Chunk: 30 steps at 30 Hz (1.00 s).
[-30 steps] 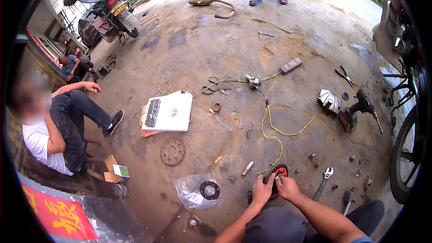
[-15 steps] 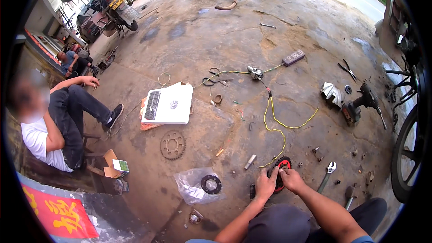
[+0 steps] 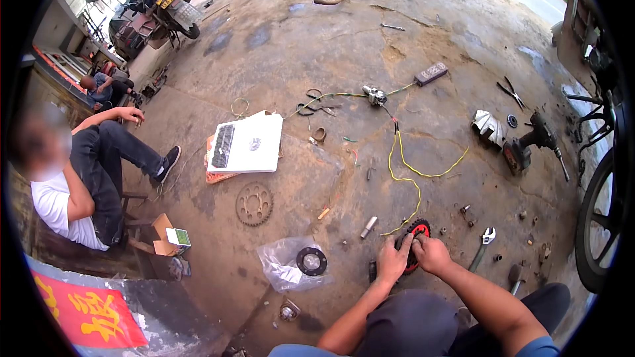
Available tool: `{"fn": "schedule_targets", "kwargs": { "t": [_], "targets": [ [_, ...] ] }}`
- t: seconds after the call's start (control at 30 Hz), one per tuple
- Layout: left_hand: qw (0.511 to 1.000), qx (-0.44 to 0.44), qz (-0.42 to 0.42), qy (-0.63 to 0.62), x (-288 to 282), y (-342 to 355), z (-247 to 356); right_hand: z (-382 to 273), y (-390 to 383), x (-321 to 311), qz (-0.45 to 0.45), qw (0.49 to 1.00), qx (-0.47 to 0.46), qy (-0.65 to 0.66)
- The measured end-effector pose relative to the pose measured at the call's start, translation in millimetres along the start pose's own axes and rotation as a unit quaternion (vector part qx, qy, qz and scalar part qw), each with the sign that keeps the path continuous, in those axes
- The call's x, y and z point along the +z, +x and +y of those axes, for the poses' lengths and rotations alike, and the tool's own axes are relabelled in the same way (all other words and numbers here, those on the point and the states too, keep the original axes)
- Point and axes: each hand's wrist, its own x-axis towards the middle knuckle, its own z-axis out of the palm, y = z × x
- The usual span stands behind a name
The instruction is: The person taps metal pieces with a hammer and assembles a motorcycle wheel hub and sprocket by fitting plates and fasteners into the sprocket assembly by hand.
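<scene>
Past second: negligible change. My left hand (image 3: 393,260) and right hand (image 3: 432,255) stay at the red-and-black toothed wheel (image 3: 425,227), at my fingertips; same work continuing. Fingers bent; grip hidden, cannot tell how firm. Writing: yellow characters on red sheet (image 3: 89,307), far left of my hands.

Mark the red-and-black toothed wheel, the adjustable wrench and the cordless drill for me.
Red-and-black toothed wheel (image 3: 421,229): head view, on its red face.
Adjustable wrench (image 3: 479,255): head view, on its handle.
Cordless drill (image 3: 542,131): head view, on its dark body.
</scene>
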Motion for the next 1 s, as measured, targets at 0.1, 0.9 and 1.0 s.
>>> {"fn": "schedule_targets", "kwargs": {
  "t": [0.1, 0.9, 1.0],
  "targets": [
    [0.999, -0.032, -0.001, -0.014, -5.5, 1.2, -2.2, -18.4, 2.9, -11.1, -0.045, 0.999, 0.025, -0.008],
    [1.0, 0.003, -0.016, 0.007, -8.2, 2.4, 5.2, -1.5, 1.5, -8.6, -0.036, 0.994, -0.062, -0.078],
    [1.0, -0.012, -0.016, -0.024, -10.8, 2.2, 2.8, -20.6, 0.5, -18.3, -0.1, 0.992, 0.009, -0.08]
  ]
}}
